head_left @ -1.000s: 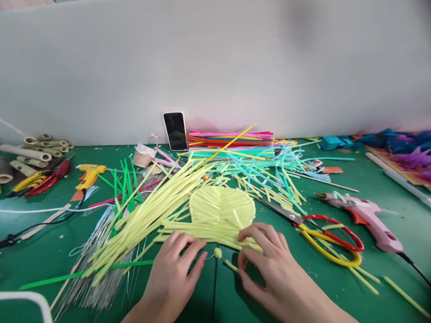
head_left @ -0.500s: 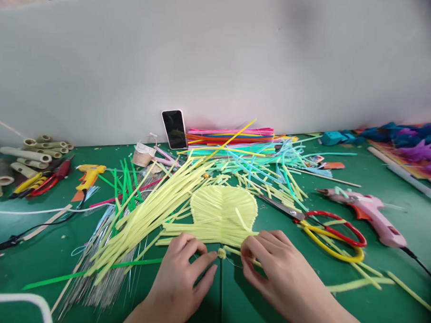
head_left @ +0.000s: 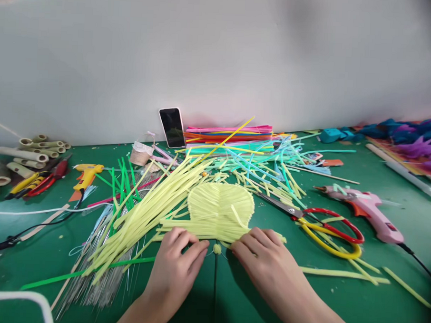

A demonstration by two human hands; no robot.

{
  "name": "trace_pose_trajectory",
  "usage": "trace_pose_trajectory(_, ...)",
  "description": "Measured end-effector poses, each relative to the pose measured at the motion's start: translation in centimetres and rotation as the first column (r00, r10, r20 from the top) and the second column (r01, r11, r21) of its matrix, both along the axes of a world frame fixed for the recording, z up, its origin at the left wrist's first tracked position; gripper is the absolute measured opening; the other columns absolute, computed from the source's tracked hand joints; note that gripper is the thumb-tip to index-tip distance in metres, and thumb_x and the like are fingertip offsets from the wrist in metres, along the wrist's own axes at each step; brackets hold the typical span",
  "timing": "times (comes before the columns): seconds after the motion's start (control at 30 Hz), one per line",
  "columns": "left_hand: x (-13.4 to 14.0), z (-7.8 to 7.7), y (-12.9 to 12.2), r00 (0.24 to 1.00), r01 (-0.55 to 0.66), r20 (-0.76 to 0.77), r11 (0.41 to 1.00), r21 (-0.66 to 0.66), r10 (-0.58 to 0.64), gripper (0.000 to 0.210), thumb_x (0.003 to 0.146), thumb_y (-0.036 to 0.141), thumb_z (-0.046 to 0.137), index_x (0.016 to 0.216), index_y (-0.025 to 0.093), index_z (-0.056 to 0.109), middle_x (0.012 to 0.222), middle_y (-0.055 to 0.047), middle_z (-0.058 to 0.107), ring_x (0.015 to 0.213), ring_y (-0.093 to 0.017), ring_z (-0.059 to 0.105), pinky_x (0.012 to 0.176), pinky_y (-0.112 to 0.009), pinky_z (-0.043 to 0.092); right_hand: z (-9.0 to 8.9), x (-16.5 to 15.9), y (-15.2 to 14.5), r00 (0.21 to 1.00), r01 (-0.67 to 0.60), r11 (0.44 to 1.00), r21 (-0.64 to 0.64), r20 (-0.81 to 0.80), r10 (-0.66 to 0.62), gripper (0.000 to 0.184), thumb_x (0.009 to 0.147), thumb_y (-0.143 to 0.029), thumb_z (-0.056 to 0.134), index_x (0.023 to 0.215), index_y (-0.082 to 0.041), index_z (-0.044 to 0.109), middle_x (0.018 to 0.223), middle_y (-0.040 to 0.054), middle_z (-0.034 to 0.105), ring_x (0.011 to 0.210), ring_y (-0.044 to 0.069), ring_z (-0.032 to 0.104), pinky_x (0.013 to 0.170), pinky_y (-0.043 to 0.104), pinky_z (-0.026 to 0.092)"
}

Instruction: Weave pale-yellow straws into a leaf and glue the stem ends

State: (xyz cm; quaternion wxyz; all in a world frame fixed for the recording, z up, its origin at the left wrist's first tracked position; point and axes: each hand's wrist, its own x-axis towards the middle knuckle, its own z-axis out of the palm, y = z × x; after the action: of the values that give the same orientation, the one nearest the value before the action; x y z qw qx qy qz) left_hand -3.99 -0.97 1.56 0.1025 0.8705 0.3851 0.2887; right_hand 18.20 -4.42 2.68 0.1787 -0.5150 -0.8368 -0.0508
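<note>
Our left hand (head_left: 178, 267) and right hand (head_left: 268, 264) have fingers curled, tips nearly together; can't tell if we've got hold of anything. They're by the yellow strips (head_left: 198, 228) along the leaf (head_left: 219, 202)'s near side, ball (head_left: 217, 248) just nearer, scissors (head_left: 296, 213) right.

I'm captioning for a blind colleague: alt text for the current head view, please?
A left hand and right hand flank a small yellow ball at a green table, by the near end of a rounded yellow piece. Loose yellow strips lie left; scissors and a pink glue gun, right.
</note>
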Motion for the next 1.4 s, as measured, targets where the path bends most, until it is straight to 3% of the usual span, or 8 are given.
trace_pose_trajectory(0.27, -0.4, -0.1, 0.1, 1.0, -0.023, 0.001, 0.998, -0.056, 0.023, 0.015, 0.092, 0.017, 0.061, 0.102, 0.023, 0.07, 0.086, -0.004, 0.062, 0.088, -0.022, 0.054, 0.079, -0.038, 0.043, 0.4, 0.3, 0.0, 0.999, -0.009, 1.0, -0.005, -0.032, 0.009, 0.01, 0.087, -0.01, 0.063, 0.084, -0.02, 0.064, 0.08, 0.0026, 0.063, 0.077, 0.021, 0.053, 0.07, 0.034, 0.028)
trace_pose_trajectory(0.63, -0.5, -0.4, 0.2, 0.998, -0.025, -0.055, 0.99, -0.141, 0.017, 0.018, 0.095, 0.025, 0.058, 0.11, 0.024, 0.068, 0.094, -0.005, 0.061, 0.094, -0.024, 0.054, 0.083, -0.041, 0.044, -0.6, -1.2, 0.6, 0.986, -0.107, 0.994, -0.017, -0.131, 0.104, 0.006, 0.093, -0.016, 0.06, 0.095, -0.018, 0.065, 0.085, 0.0033, 0.065, 0.08, 0.021, 0.051, 0.071, 0.034, 0.028)
trace_pose_trajectory(0.8, -0.4, -0.4, 0.5, 0.996, -0.06, -0.078, 0.974, -0.217, 0.044, 0.014, 0.096, 0.027, 0.055, 0.104, 0.024, 0.067, 0.094, -0.005, 0.061, 0.094, -0.025, 0.055, 0.083, -0.042, 0.044, -0.4, -0.8, 0.3, 0.99, -0.097, 0.993, -0.072, -0.11, 0.089, 0.019, 0.085, -0.011, 0.067, 0.102, -0.021, 0.065, 0.09, 0.0019, 0.066, 0.083, 0.022, 0.052, 0.072, 0.035, 0.028)
trace_pose_trajectory(0.9, -0.3, -0.3, 0.6, 0.996, -0.067, -0.081, 0.963, -0.259, 0.048, 0.012, 0.096, 0.028, 0.055, 0.099, 0.023, 0.065, 0.093, -0.005, 0.061, 0.094, -0.026, 0.055, 0.082, -0.042, 0.043, -0.5, -0.7, 0.2, 0.992, -0.079, 0.995, -0.069, -0.102, 0.071, 0.018, 0.085, -0.012, 0.068, 0.1, -0.022, 0.066, 0.088, 0.0015, 0.066, 0.082, 0.022, 0.051, 0.072, 0.035, 0.028)
trace_pose_trajectory(1.03, -0.2, -0.3, 0.7, 0.995, -0.074, -0.084, 0.953, -0.294, 0.052, 0.01, 0.096, 0.026, 0.055, 0.091, 0.022, 0.062, 0.091, -0.004, 0.061, 0.093, -0.025, 0.055, 0.081, -0.041, 0.043, -0.8, -1.1, 0.3, 0.987, -0.087, 0.996, -0.025, -0.135, 0.083, 0.009, 0.092, -0.015, 0.059, 0.096, -0.019, 0.066, 0.087, 0.0041, 0.065, 0.082, 0.023, 0.05, 0.072, 0.034, 0.029)
trace_pose_trajectory(1.23, -0.3, -0.3, 0.6, 0.995, -0.1, -0.058, 0.943, -0.317, 0.086, 0.006, 0.094, 0.026, 0.057, 0.096, 0.021, 0.059, 0.094, -0.004, 0.06, 0.092, -0.025, 0.055, 0.08, -0.041, 0.044, -1.1, -1.6, 0.4, 0.977, -0.104, 0.994, -0.014, -0.189, 0.1, 0.028, 0.102, -0.023, 0.038, 0.099, -0.016, 0.065, 0.087, 0.0064, 0.063, 0.083, 0.023, 0.048, 0.074, 0.034, 0.03)
trace_pose_trajectory(1.4, -0.4, -0.2, 0.7, 0.996, -0.079, -0.06, 0.948, -0.307, 0.064, 0.006, 0.095, 0.025, 0.057, 0.097, 0.024, 0.062, 0.095, -0.004, 0.06, 0.096, -0.026, 0.056, 0.084, -0.041, 0.044, -1.3, -1.5, 0.4, 0.974, -0.102, 0.994, -0.041, -0.207, 0.091, 0.034, 0.103, -0.027, 0.032, 0.098, -0.017, 0.065, 0.087, 0.0064, 0.063, 0.083, 0.023, 0.048, 0.074, 0.034, 0.03)
